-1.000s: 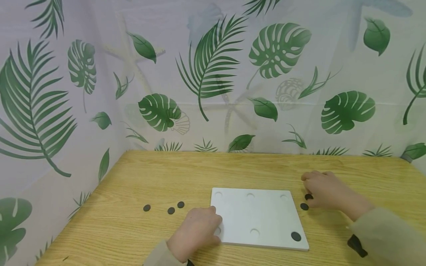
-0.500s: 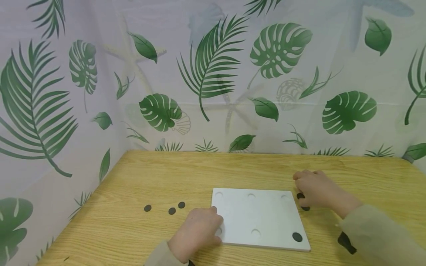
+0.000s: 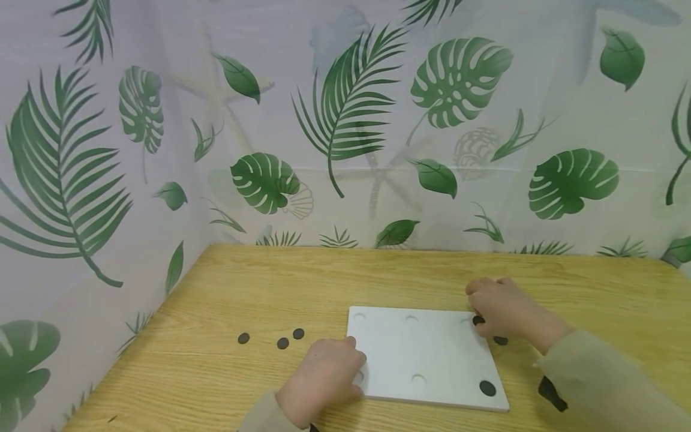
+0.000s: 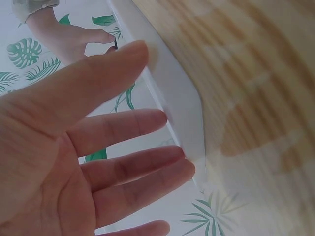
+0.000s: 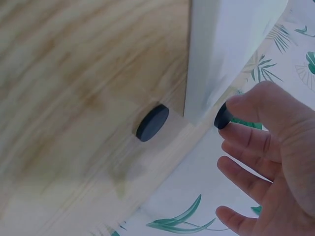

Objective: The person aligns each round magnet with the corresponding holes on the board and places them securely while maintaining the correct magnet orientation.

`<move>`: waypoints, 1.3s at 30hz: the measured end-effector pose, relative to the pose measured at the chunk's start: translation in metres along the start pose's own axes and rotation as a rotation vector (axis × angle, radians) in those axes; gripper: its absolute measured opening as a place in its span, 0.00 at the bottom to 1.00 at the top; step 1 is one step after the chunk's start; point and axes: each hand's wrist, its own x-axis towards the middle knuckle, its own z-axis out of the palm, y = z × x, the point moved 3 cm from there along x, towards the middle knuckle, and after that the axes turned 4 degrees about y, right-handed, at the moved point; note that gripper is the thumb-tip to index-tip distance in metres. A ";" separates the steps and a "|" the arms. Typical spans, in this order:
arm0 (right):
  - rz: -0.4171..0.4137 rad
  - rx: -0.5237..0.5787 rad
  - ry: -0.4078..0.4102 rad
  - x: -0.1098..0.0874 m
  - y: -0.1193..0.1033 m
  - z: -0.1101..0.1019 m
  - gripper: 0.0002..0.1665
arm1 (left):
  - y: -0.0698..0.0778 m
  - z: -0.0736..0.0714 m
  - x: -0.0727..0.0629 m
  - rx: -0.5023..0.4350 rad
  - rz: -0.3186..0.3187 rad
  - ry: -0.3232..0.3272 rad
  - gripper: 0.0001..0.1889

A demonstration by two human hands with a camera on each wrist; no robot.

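A white rectangular board with shallow round recesses lies on the table. One black disc sits in its near right corner. Between thumb and index finger my right hand pinches another black disc, held over the board's far right corner. Just right of the board a loose black disc lies on the wood, partly behind the hand in the head view. My left hand rests at the board's left edge; its fingers are extended and touch the board, covering part of the near left recess.
To the left of the board, three black discs lie on the wooden table. A white curtain printed with green leaves hangs behind the table and along its left side.
My right hand has moved left from the loose discs to the board's far right corner, carrying one black disc. The left hand has kept its place on the board.
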 end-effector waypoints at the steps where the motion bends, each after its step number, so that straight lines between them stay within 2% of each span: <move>1: 0.000 0.000 0.000 0.000 -0.001 0.000 0.19 | 0.000 0.000 0.000 -0.001 0.001 -0.001 0.17; 8: 0.013 0.001 -0.022 0.003 -0.004 0.003 0.19 | 0.001 0.000 0.000 -0.004 0.008 0.016 0.15; 18: 0.010 -0.028 -0.063 0.010 -0.005 0.009 0.17 | 0.002 0.001 0.002 -0.011 0.000 0.004 0.15; 39: 0.011 -0.027 -0.074 0.017 -0.009 0.013 0.16 | -0.002 0.001 0.001 -0.003 -0.010 -0.009 0.16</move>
